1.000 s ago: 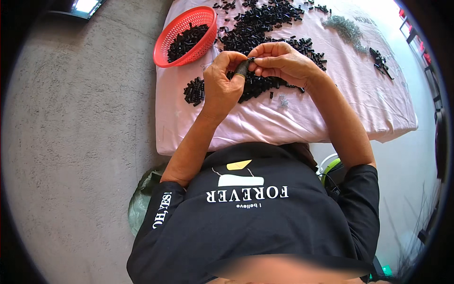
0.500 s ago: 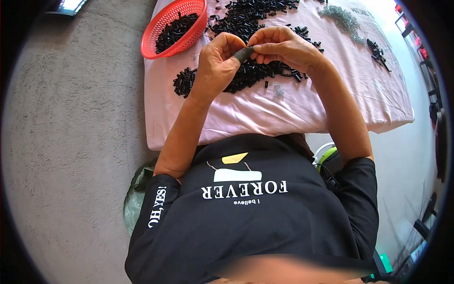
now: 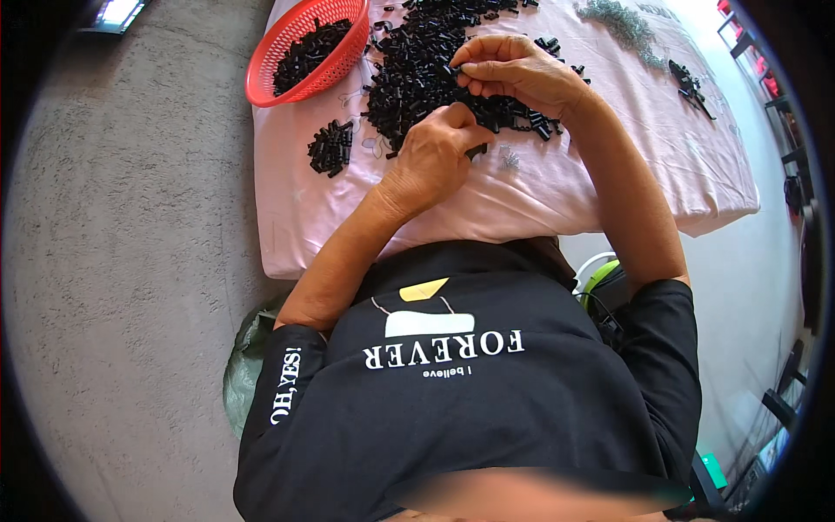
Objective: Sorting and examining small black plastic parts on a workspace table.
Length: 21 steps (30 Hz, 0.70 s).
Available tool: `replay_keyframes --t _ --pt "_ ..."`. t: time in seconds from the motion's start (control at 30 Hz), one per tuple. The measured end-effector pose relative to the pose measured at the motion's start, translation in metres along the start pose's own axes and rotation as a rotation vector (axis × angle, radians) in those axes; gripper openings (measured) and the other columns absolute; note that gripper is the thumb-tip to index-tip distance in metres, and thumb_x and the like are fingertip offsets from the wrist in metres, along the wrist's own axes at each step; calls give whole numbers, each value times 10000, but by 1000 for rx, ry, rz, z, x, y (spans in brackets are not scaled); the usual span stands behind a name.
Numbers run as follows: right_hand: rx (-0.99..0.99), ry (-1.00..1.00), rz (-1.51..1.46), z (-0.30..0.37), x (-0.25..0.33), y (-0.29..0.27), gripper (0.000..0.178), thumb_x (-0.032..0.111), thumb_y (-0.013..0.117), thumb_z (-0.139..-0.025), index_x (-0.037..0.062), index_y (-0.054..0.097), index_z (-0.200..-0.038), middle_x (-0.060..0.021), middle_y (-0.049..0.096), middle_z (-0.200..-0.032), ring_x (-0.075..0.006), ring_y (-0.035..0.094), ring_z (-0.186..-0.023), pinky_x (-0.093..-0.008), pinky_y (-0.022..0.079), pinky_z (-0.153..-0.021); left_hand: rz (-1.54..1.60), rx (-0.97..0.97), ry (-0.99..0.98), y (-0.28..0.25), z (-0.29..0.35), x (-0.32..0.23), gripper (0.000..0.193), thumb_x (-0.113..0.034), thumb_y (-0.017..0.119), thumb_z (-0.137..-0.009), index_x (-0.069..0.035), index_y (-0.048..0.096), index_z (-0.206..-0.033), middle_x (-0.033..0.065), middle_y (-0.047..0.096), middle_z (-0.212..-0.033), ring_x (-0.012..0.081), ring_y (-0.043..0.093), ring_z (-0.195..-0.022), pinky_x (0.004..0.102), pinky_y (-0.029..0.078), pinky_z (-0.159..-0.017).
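My right hand (image 3: pixel 520 76) is over the heap of small black tube-shaped pieces (image 3: pixel 417 65), its thumb and fingers pinched together. A small black piece (image 3: pixel 455 70) seems to show at its fingertips, hard to separate from the dark heap behind. Lower and to the left, my left hand (image 3: pixel 437 155) is at the heap's near edge with its fingers curled and pointing right. A dark cover (image 3: pixel 476 150) shows below its index finger, where the thumb is. Just right of these fingers lies a little cluster of thin silvery bits (image 3: pixel 511 159). Anything inside the left fingers is hidden.
A red plastic basket (image 3: pixel 355 54) with black pieces stands at the table's left. A smaller black pile (image 3: pixel 330 148) lies nearer me. Toward the far right are a silvery heap (image 3: pixel 619 28) and several longer black parts (image 3: pixel 690 87). Pink cloth (image 3: pixel 600 187) covers the table.
My hands were together over the heap and have parted. The left hand has come down and right, toward the small silvery cluster. The right hand has stayed nearly in place.
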State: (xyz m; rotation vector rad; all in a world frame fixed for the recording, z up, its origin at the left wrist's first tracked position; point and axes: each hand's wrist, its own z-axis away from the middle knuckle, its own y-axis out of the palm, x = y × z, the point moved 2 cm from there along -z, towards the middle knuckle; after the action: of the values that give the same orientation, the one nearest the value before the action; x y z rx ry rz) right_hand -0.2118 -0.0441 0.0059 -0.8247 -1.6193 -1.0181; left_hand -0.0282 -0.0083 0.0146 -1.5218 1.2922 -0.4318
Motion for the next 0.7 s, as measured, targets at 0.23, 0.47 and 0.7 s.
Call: replay_keyframes --t 0.23,0.47,0.7 --pt "36 22 -92 0 -3 4 196 131 627 -930 47 641 -1107 -21 680 -908 -37 635 -781 -164 530 -739 -128 70 11 7 2 -2 276 72 547 -668 -41 647 -899 134 579 -917 325 603 -883 393 509 -764" --pt "64 67 -155 -2 -7 6 195 115 621 -931 33 640 -1107 -31 687 -908 -46 645 -785 -178 544 -750 137 -213 -235 -22 10 3 193 84 547 -795 -3 597 -960 139 635 -801 215 651 -736 315 507 -672" --pt "94 70 -185 -3 -10 15 195 108 625 -925 22 646 -1098 -53 692 -919 -67 662 -786 -188 558 -752 652 -428 -415 -34 15 11 193 98 612 -842 6 600 -1010 16 628 -910 61 597 -810 204 491 -767"
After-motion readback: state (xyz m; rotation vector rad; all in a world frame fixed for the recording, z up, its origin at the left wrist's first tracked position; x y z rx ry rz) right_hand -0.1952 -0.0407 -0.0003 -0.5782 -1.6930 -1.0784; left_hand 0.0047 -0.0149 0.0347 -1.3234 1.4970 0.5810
